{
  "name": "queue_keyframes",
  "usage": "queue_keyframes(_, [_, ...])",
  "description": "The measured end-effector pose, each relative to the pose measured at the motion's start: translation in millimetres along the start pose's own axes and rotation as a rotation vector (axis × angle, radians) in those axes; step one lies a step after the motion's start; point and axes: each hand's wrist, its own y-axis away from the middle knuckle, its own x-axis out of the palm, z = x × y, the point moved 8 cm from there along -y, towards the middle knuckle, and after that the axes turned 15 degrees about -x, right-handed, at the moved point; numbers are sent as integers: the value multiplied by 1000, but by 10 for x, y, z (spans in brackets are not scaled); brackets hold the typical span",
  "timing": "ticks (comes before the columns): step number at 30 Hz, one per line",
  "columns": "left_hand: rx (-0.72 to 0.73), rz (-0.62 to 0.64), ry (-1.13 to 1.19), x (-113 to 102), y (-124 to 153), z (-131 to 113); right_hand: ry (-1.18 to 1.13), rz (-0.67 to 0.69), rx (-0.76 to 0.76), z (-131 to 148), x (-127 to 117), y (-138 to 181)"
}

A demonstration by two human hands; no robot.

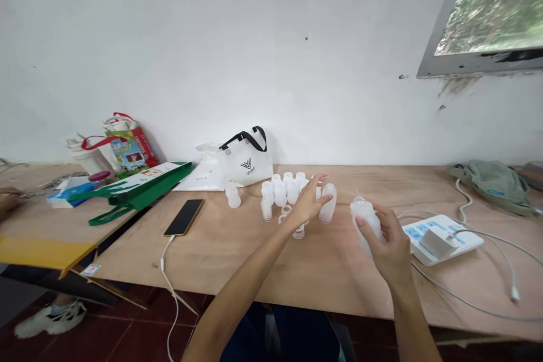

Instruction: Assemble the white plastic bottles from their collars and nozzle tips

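A white translucent baby bottle (365, 225) with a nipple on top is gripped in my right hand (388, 240), tilted slightly above the table. My left hand (309, 202) reaches over a cluster of white bottles (280, 192), its fingers apart; I cannot tell if it touches one. Just right of its fingertips stands a clear dome-topped bottle cover (328, 203). Under my left wrist lie small ring-shaped parts (285, 212) and a clear nipple piece (299, 232). Another translucent bottle (232, 194) stands apart on the left.
A phone (184, 218) on a charging cable lies at left. Behind are a white tote bag (248, 164) and a white plastic bag (202, 175). A green bag (139, 195) spans the table gap. A power strip (441, 240) and a cap (492, 184) are at right.
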Motion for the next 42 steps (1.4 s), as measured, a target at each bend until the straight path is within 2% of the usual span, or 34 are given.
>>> queue_keyframes(3, [-4,15,3,-31,9,9,-25,16,13,-39,77,-2])
queue_keyframes(9, [7,88,-81,132,-37,3,-16,31,19,-80,123,-2])
queue_keyframes(14, [-25,28,-155,169,-18,6,-34,14,51,-128,65,-13])
queue_keyframes(22, [-7,33,-325,239,45,-93,-41,-31,72,-187,14,-7])
queue_keyframes(26, [-7,18,-320,292,20,-104,-54,-31,73,-213,0,-14])
queue_keyframes(31, [-80,-59,-266,235,-54,11,-62,-26,90,-235,-3,-17])
queue_keyframes(35, [-98,-113,-198,174,21,48,-62,58,94,-219,84,-14])
queue_keyframes(39, [-18,-261,-9,-47,274,-45,-78,205,59,-203,205,-19])
queue_keyframes(41, [-1,-190,100,-108,406,-36,-63,328,47,-223,295,2])
queue_keyframes(42, [-13,-80,118,-85,459,-2,-45,398,41,-236,348,23])
